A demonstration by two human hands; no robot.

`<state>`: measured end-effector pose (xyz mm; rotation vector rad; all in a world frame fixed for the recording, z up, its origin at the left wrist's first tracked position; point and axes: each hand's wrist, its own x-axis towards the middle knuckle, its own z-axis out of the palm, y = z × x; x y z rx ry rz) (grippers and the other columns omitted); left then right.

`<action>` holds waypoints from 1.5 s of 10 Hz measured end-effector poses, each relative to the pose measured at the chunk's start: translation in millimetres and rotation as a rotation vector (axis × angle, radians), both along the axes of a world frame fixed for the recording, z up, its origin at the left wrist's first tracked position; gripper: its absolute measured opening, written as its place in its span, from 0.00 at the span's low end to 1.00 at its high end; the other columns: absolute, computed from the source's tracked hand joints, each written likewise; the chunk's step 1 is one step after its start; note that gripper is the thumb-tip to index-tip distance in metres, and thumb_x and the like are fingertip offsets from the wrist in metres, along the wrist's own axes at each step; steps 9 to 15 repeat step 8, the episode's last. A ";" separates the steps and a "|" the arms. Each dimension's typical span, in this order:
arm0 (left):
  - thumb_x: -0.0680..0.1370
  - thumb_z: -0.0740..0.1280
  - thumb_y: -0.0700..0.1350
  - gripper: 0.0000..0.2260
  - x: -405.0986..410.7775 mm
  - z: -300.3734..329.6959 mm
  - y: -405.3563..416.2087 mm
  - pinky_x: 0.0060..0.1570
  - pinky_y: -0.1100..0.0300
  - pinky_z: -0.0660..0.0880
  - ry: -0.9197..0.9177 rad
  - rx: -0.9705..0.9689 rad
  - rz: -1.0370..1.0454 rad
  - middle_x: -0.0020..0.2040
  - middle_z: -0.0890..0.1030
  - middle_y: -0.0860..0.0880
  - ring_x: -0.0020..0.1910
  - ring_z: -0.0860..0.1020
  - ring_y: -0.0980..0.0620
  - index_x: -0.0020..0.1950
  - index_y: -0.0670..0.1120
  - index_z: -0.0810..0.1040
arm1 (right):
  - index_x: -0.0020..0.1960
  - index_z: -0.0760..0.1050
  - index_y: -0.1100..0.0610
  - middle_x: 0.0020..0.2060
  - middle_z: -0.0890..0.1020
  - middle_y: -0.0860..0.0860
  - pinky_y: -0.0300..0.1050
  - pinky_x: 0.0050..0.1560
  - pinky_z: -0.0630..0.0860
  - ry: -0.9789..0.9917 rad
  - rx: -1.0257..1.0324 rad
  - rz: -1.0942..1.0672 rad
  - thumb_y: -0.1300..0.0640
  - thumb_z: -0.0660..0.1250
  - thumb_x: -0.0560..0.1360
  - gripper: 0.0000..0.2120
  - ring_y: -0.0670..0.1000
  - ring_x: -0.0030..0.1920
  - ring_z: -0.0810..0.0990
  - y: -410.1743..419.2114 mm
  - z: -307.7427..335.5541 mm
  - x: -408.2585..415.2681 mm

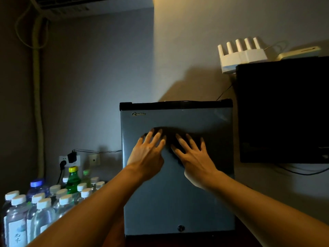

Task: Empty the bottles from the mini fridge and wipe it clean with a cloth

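Observation:
A grey mini fridge [178,198] with a black top strip stands in the middle, its door closed and a keyhole low on the front. My left hand [147,154] and my right hand [192,155] are both spread flat against the upper half of the door, fingers apart, holding nothing. Several clear water bottles [42,209] with white caps stand bunched at the lower left, beside the fridge. Among them are a green bottle [73,180] with a yellow cap and a bottle with a blue cap [36,184]. No cloth is in view.
A dark wall-mounted screen [283,111] hangs right of the fridge, with a white router [240,56] on top. A wall socket with plugs [68,160] sits behind the bottles. A pale pipe [38,104] runs down the left wall from an air conditioner.

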<state>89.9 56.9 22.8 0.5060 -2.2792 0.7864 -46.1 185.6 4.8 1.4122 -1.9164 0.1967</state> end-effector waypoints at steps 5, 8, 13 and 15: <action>0.68 0.65 0.61 0.37 -38.1 -27.9 -28.0 0.64 0.44 0.70 0.157 0.014 -0.241 0.71 0.69 0.40 0.68 0.69 0.37 0.71 0.40 0.69 | 0.58 0.77 0.54 0.58 0.77 0.58 0.53 0.47 0.70 0.142 -0.245 0.011 0.48 0.73 0.63 0.25 0.61 0.52 0.76 -23.5 -0.9 -23.5; 0.67 0.66 0.63 0.29 -92.6 -11.3 -5.4 0.26 0.58 0.73 0.488 0.113 -0.447 0.56 0.74 0.52 0.50 0.76 0.48 0.63 0.50 0.69 | 0.56 0.66 0.44 0.48 0.78 0.42 0.45 0.46 0.77 -0.570 -0.335 0.295 0.47 0.75 0.63 0.26 0.48 0.50 0.80 -16.5 39.6 -33.6; 0.67 0.66 0.63 0.29 -92.6 -11.3 -5.4 0.26 0.58 0.73 0.488 0.113 -0.447 0.56 0.74 0.52 0.50 0.76 0.48 0.63 0.50 0.69 | 0.56 0.66 0.44 0.48 0.78 0.42 0.45 0.46 0.77 -0.570 -0.335 0.295 0.47 0.75 0.63 0.26 0.48 0.50 0.80 -16.5 39.6 -33.6; 0.67 0.66 0.63 0.29 -92.6 -11.3 -5.4 0.26 0.58 0.73 0.488 0.113 -0.447 0.56 0.74 0.52 0.50 0.76 0.48 0.63 0.50 0.69 | 0.56 0.66 0.44 0.48 0.78 0.42 0.45 0.46 0.77 -0.570 -0.335 0.295 0.47 0.75 0.63 0.26 0.48 0.50 0.80 -16.5 39.6 -33.6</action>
